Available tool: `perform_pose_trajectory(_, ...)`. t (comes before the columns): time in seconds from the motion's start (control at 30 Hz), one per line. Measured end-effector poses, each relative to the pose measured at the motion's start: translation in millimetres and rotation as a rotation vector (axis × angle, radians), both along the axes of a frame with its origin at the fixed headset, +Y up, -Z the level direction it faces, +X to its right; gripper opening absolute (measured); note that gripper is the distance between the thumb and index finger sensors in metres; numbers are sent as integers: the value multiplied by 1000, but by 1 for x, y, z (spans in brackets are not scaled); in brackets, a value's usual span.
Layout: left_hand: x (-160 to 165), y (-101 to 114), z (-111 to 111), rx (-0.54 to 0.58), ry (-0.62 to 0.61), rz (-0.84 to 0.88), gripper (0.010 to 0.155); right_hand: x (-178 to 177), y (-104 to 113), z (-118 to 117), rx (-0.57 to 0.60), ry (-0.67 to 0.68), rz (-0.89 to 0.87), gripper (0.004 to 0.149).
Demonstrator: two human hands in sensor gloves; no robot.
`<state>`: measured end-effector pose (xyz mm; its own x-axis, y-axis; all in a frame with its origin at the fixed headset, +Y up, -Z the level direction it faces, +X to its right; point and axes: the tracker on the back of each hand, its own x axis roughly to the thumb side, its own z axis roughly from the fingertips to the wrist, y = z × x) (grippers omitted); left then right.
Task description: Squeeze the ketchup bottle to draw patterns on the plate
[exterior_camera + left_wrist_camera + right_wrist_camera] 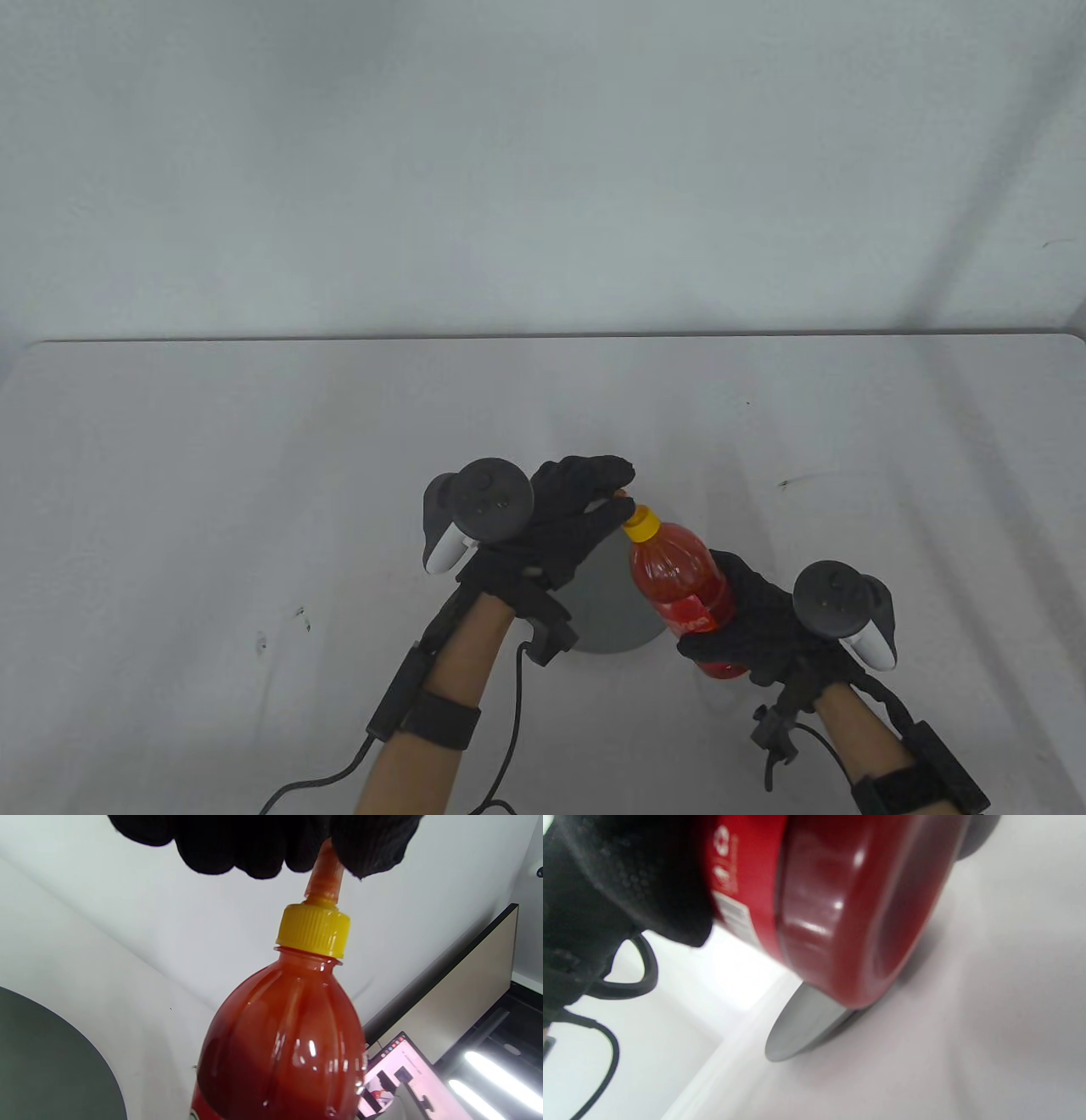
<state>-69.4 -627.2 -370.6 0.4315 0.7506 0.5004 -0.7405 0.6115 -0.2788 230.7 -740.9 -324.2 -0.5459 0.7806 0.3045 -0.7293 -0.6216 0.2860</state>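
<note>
Your right hand [751,632] is wrapped around the lower body of the ketchup bottle [683,590], holding it tilted above the counter [212,475], yellow cap [640,524] pointing up and away from you toward your left hand [568,518]. That hand's fingertips [365,844] pinch the orange nozzle [326,878] above the cap (clearest in the left wrist view). The grey plate [607,607] lies on the counter between your hands, partly hidden under the left hand and the bottle.
</note>
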Motion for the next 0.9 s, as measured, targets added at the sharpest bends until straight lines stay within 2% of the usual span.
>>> perform_pose_trajectory(0.1,1,1,0,3,-47,-7,58,0,0,0,-2,2,5,93)
perform_pose_trajectory(0.2,3,0,0,8,-47,5,47,-1,0,1,-3,5,8,93)
perform_pose_trajectory(0.37,2,0,1,32,6,-11,50,-1,0,1,-1,2,9,94)
perform_pose_trajectory(0.47,1,0,1,27,2,-33,62,-1,0,1,-1,4,11,93)
perform_pose_trajectory(0.53,0,2,1,27,-32,-37,64,0,-1,1,-2,3,14,93)
perform_pose_trajectory(0.63,2,3,1,19,-101,-58,60,0,-1,1,-3,3,14,93)
perform_pose_trajectory(0.73,5,-1,0,-17,-125,4,51,0,0,1,-2,1,14,93)
perform_pose_trajectory(0.9,5,-2,1,44,-24,-30,49,1,-1,1,0,-2,20,93)
